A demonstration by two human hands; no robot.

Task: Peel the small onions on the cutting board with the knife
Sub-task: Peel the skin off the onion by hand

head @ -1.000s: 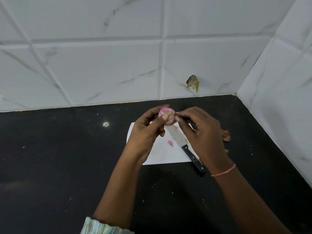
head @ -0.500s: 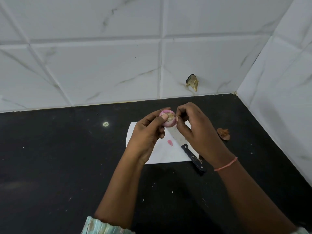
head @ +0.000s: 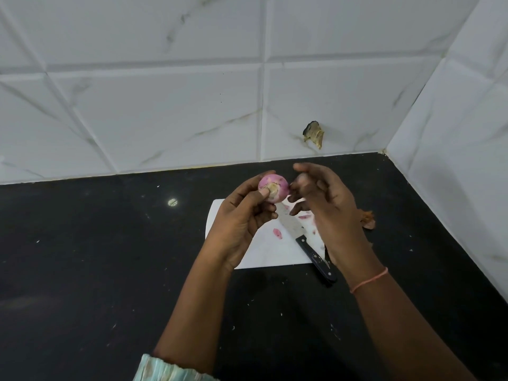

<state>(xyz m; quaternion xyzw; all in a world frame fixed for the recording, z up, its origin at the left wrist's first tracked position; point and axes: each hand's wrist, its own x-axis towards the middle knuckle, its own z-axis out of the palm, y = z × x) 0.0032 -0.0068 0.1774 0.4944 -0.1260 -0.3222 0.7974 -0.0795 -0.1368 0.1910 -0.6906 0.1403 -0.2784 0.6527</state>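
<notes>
My left hand [head: 242,215] holds a small pink onion [head: 275,188] in the air above the white cutting board [head: 266,251], thumb pressed on its pale root end. Just right of the onion hovers my right hand [head: 327,204], blurred, with its fingers spread and nothing seen in them. The knife [head: 305,240] lies on the board below both hands, blade pointing away and black handle hanging over the board's near edge. Small pink peel bits [head: 277,233] lie on the board.
The board rests on a black countertop [head: 110,270] in a corner of white tiled walls [head: 453,174]. A pile of brown onion skins [head: 367,218] lies right of the board, partly behind my right hand. A chipped spot [head: 313,134] marks the back wall.
My right hand has let go of the onion's edge and moved slightly right, its fingers spreading apart. More pink peel bits now show on the board. My left hand still holds the onion.
</notes>
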